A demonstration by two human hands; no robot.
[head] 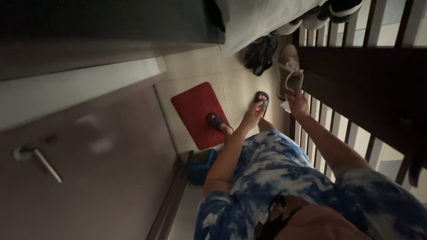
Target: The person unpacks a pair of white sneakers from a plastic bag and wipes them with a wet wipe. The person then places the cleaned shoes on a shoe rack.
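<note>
We see a beige lace-up shoe (291, 73) lying on the pale tiled floor (195, 62), close against the dark wooden railing (356, 75) on the right. Our right hand (297, 103) reaches down to it, its grip closed on the near edge of the shoe; a scrap of something white shows just beside the hand, too small for us to tell what. Our left hand (252, 116) hangs lower and to the left, fingers loosely apart, holding nothing.

Beneath the left hand our two feet wear dark slide sandals (262, 100), one on the tiles and the other at the right edge of a red door mat (195, 113). Farther off, left of the beige shoe, a pair of black shoes (260, 54) lies on the floor, and more footwear sits on a rack at the far edge. On the left stands a door with a metal lever handle (38, 158). A blue bin (200, 165) rests by the door's foot.
</note>
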